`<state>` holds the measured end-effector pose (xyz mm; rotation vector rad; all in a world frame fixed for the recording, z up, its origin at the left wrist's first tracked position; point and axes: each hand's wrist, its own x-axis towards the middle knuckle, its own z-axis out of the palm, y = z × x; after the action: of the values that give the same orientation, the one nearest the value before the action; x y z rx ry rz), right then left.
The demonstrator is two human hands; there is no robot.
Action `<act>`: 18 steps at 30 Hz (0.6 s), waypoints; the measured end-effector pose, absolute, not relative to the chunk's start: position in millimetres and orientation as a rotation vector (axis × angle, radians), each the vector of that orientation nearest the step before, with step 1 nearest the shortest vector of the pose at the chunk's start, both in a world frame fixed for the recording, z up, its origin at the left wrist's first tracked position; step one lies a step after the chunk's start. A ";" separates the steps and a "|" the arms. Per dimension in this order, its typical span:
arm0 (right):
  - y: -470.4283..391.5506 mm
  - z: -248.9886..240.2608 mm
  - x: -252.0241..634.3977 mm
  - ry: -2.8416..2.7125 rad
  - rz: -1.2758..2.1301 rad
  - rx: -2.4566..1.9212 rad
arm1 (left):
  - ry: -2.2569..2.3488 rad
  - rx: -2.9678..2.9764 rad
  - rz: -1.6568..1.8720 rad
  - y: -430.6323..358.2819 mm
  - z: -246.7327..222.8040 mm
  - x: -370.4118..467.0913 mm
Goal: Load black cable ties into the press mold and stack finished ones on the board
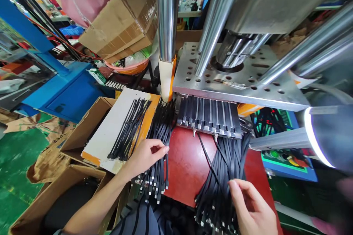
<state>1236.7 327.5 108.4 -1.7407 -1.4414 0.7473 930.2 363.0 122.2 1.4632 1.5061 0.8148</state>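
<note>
My left hand (pixel 151 153) is closed in a pinch, thumb against forefinger, over a bundle of black flat cables (pixel 159 126) with small silver ends. Whatever sits between those fingertips is hidden. At the lower right, my right hand (pixel 252 203) is also pinched, its fingertips against the edge of a second cable pile (pixel 220 176). I cannot make out what they hold. Beyond the hands, a metal fixture (pixel 209 115) carries several black strips side by side in its slots. More black cables (pixel 129 128) lie on a white board (pixel 106 137) at left.
A thick steel press plate (pixel 239 88) with steel columns (pixel 167 14) stands over the fixture. The red work surface (pixel 183 161) lies beneath. Cardboard boxes (pixel 79 170) flank the left side. A bright round lamp (pixel 320 136) and a blue control box (pixel 295 170) are at right.
</note>
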 end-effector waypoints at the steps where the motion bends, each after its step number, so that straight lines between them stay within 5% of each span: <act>1: 321.6 115.3 1228.3 -1.444 0.838 -1.644 | 1.396 1.327 0.812 357.5 123.0 937.1; 9: 295.2 123.1 1175.7 -1.832 1.248 -1.167 | 1.018 0.855 0.915 314.6 125.7 995.5; 18: 312.9 129.3 1178.4 -1.482 1.420 -1.199 | 1.101 1.443 0.928 286.4 115.3 996.9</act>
<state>1178.4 312.9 129.3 -1.1988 -1.4817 1.4203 996.9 286.4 115.3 1.4433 1.1013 0.9278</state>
